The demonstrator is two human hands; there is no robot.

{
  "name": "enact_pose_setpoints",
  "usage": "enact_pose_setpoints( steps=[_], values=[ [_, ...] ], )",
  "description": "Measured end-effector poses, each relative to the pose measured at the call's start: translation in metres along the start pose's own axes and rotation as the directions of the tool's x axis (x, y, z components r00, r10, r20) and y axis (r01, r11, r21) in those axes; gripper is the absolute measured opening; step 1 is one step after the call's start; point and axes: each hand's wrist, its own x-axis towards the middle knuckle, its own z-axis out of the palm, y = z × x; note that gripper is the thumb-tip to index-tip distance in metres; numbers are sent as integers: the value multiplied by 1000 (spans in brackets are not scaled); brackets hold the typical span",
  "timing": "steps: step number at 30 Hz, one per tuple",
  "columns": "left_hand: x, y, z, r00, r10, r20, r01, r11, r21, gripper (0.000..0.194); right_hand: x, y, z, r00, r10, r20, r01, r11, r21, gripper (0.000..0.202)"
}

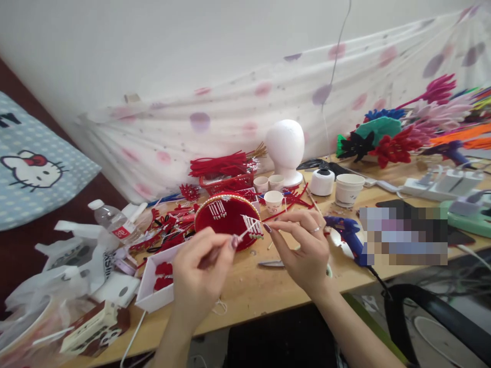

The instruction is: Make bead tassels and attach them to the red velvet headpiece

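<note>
My left hand (pixel 207 260) is closed in a pinch on a thin white stick, which points up and to the right. Opposite it, my right hand (pixel 301 245), with a ring on one finger, pinches something thin that I cannot make out near the stick's far end. Behind both hands rests a round red velvet piece (pixel 230 220) with a gold beaded rim and white beaded fringes hanging inside. A pair of scissors or a blade (pixel 270 264) lies on the wooden table (pixel 245 296), partly hidden by my right hand.
A white foam head (pixel 286 148), paper cups (pixel 349 189) and a red basket (pixel 230 182) stand behind. To the right lie a blue glue gun (pixel 347 232) and a power strip (pixel 433 189). At left are a white box (pixel 151 286), a bottle (pixel 113 222) and plastic bags.
</note>
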Motion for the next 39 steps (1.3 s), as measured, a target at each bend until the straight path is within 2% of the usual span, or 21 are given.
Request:
enact_pose_setpoints(
  steps=[2,5,10,11,13,15,17,18,20,23,25,26,27,29,31,33,34,36,37,38,39],
  values=[
    [-19,0,6,997,-66,27,66,997,-35,21,-5,0,0,1000,20,-4,-20,1000,13,14],
    [-39,-4,17,970,-243,2,243,969,-55,24,-12,2,1,999,39,14,-39,999,24,14],
    [-55,-8,34,876,-482,-1,479,871,-110,23,-21,7,1,992,73,101,-74,997,13,17],
    [-58,-9,36,860,-511,-19,506,856,-105,21,-24,8,0,986,97,134,-99,995,14,17],
    [-62,-10,41,856,-516,-36,511,854,-94,19,-32,9,-3,961,165,223,-172,985,14,15],
    [-67,-14,45,871,-491,-19,486,867,-108,19,-43,10,-7,916,240,322,-257,966,9,12],
    [-72,-18,50,860,-510,-10,505,854,-127,22,-55,11,-11,867,297,400,-321,947,-7,11],
    [-75,-21,52,835,-550,-10,544,827,-140,23,-60,11,-12,847,314,428,-340,940,-17,11],
    [-82,-27,56,756,-654,18,643,737,-208,27,-68,11,-14,832,327,449,-348,937,-37,12],
    [-89,-34,62,602,-794,87,766,544,-342,36,-71,12,-14,875,294,384,-297,953,-54,15],
    [-91,-37,65,484,-871,85,825,421,-377,40,-70,13,-14,898,279,339,-274,960,-65,16],
    [-91,-38,67,437,-897,67,842,381,-383,39,-69,14,-15,903,277,329,-269,960,-70,16],
    [-90,-39,68,409,-911,46,850,362,-382,39,-68,14,-16,904,278,325,-268,960,-77,16],
    [-86,-39,69,410,-911,27,859,376,-347,37,-67,17,-19,909,263,325,-244,965,-98,16],
    [-80,-40,67,447,-890,89,877,416,-242,35,-66,19,-24,919,223,326,-196,974,-113,17],
    [-75,-41,62,500,-840,212,866,480,-140,29,-64,21,-28,924,182,336,-153,982,-112,18],
    [-73,-41,60,540,-800,262,840,530,-113,26,-63,21,-30,923,165,348,-136,985,-106,17],
    [-69,-41,55,631,-707,320,763,639,-92,23,-60,21,-32,915,152,373,-125,988,-95,17],
    [-68,-40,54,660,-677,326,734,674,-84,25,-59,21,-32,913,150,378,-124,988,-90,17],
    [-66,-38,53,668,-671,322,725,685,-75,28,-59,20,-31,915,156,373,-132,987,-89,17],
    [-64,-36,54,658,-684,314,735,675,-70,30,-58,19,-30,917,171,361,-150,985,-87,17]
  ],
)
